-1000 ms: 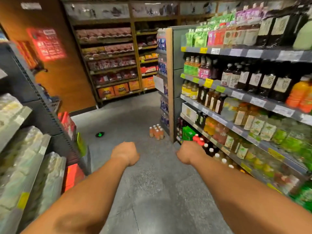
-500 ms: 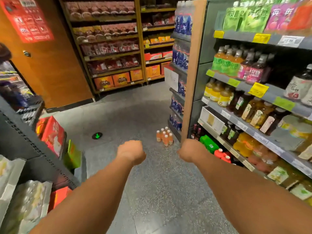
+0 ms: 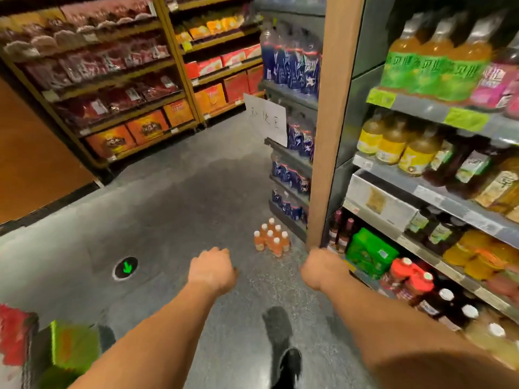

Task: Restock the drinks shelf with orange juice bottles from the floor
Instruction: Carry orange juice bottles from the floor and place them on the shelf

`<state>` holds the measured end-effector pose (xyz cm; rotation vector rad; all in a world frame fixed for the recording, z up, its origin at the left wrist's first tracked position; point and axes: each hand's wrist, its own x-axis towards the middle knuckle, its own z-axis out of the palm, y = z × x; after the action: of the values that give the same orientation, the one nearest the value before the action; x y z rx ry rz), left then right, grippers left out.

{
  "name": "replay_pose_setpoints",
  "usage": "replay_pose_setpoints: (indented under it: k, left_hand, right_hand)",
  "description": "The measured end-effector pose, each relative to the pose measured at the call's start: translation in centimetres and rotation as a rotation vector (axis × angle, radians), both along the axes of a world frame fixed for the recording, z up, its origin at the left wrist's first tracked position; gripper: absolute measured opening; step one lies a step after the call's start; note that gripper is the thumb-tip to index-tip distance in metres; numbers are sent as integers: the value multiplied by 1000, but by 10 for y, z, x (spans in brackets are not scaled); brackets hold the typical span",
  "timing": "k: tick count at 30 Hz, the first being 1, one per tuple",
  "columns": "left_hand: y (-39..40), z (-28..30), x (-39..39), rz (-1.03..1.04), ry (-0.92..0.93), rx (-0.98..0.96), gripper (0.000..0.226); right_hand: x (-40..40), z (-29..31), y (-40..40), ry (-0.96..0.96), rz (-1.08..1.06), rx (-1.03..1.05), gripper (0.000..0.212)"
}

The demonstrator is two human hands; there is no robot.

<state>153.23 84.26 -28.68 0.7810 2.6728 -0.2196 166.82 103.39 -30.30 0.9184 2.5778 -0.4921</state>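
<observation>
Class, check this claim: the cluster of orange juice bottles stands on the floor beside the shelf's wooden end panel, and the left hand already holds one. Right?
Not quite. The head view shows the left hand holding nothing; the orange juice bottles do stand on the floor beside the wooden end panel.

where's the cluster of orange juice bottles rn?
In the head view, the cluster of white-capped orange juice bottles stands on the grey floor, right of centre, by the foot of the wooden shelf end panel.

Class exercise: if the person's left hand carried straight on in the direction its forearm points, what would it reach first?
Probably the cluster of orange juice bottles standing on the floor. The left hand points up the aisle with only bare floor between. Depth is unclear, so this is a best guess.
</observation>
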Motion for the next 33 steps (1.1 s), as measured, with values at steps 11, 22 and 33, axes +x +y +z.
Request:
replay_pose_setpoints:
  k: [11, 22, 33]
  left_hand:
    - [100, -270, -259, -161, 43, -101, 56]
    - [220, -635, -418, -339, -11, 96, 72]
    - [281, -751, -444, -308, -109, 257, 25]
  right_hand:
    - [-238, -269, 91, 26, -136, -59, 35]
    - [-401, -603, 155, 92, -150, 19, 60]
    - [-442, -720, 179, 100, -156, -25, 54]
